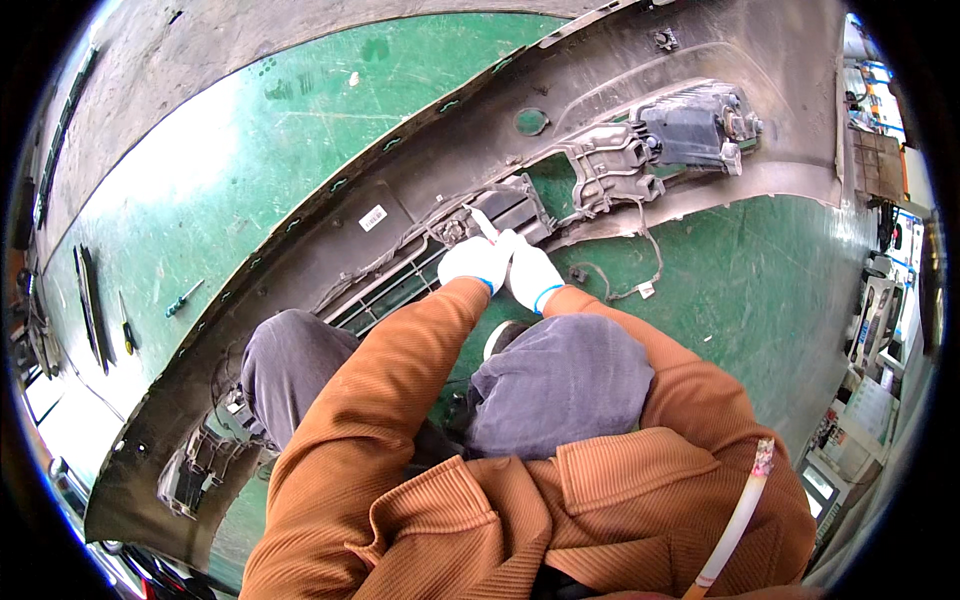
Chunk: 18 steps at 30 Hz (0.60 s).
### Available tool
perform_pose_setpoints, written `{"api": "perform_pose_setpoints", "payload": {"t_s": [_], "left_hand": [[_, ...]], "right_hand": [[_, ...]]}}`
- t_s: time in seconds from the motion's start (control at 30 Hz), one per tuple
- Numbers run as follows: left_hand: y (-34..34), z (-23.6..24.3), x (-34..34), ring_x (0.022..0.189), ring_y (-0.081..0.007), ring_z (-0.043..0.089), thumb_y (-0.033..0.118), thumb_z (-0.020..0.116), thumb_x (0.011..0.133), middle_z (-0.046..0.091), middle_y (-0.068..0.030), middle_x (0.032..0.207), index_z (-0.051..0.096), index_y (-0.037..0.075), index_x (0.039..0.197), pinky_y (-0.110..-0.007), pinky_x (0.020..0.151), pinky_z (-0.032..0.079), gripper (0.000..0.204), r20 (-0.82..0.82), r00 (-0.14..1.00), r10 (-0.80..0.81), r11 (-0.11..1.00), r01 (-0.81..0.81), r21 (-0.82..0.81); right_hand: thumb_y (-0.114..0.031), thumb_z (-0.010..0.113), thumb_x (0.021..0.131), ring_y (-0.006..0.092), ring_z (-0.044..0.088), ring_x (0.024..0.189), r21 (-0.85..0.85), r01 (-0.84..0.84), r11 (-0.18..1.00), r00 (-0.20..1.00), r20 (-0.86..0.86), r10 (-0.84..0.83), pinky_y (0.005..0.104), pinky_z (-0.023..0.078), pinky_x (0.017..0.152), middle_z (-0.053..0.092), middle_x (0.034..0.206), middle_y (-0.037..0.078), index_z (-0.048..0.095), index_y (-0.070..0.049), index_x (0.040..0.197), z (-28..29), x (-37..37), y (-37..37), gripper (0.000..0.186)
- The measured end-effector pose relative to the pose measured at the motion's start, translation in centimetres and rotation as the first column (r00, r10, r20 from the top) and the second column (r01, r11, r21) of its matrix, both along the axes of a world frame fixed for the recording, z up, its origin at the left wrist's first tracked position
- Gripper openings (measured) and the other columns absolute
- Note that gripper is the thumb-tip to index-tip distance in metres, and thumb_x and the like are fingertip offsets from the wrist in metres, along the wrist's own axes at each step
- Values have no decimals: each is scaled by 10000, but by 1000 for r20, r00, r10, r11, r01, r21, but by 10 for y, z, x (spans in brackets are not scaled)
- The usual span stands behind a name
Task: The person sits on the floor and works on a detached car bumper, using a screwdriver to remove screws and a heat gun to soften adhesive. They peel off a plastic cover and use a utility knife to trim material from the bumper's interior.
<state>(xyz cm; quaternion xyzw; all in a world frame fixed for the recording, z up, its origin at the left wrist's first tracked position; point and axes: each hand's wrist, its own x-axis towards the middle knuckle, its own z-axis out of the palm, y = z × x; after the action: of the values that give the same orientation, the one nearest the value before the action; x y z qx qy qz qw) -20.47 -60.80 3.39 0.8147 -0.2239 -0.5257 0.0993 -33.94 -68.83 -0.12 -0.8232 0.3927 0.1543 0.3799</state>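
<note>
My left hand (472,262) and my right hand (532,272), both in white gloves, meet side by side with fingers curled. A narrow white shape with a little red near its base points forward from between them; whether it is a gloved finger or a held piece, I cannot tell. Both hands are at the near edge of a dark grey housing (515,205) on a large car bumper cover (330,245), which lies inside face up. A slatted grille (395,290) runs beside my left hand. Wiring with a pale connector (645,290) trails right of my right hand.
Farther right on the bumper sit a grey bracket (610,170) and a black boxy unit (690,130). Two screwdrivers (126,325) and a black strip (92,305) lie left on the green floor (310,110). A lit cigarette (735,520) juts up at lower right.
</note>
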Motion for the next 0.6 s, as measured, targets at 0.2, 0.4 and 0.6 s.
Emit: {"api": "perform_pose_setpoints", "payload": {"t_s": [0.2, 0.4, 0.6], "left_hand": [[-1, -2, 0, 1189, -389, 735, 717, 354, 1038, 784, -207, 1215, 814, 77, 1206, -476, 1033, 542, 806, 15, 999, -28, 1000, 28, -6], [11, -3, -8, 1155, -426, 734, 735, 340, 1049, 775, -257, 1177, 813, 39, 1176, -503, 1016, 542, 851, 101, 995, -27, 990, 41, -135], [7, -1, -2, 1154, -432, 730, 780, 284, 1038, 770, -251, 1201, 800, 45, 1201, -502, 1014, 535, 913, 9, 1000, -30, 994, 31, -101]], "right_hand": [[-379, 516, 1076, 530, 690, 1076, 7, -90, 996, 995, -32, 90, 587, 554, 908, 720, 1106, 358, 595, 48, 1228, 4, 3, -6, 460], [-393, 545, 1064, 524, 698, 1043, -36, -111, 993, 992, -67, 108, 591, 555, 882, 725, 1102, 351, 586, 52, 1252, 8, -2, 2, 485], [-390, 590, 1069, 560, 667, 1084, 17, 142, 990, 984, 108, -143, 583, 551, 897, 718, 1131, 343, 572, -39, 1316, 3, -7, 12, 429]]}}
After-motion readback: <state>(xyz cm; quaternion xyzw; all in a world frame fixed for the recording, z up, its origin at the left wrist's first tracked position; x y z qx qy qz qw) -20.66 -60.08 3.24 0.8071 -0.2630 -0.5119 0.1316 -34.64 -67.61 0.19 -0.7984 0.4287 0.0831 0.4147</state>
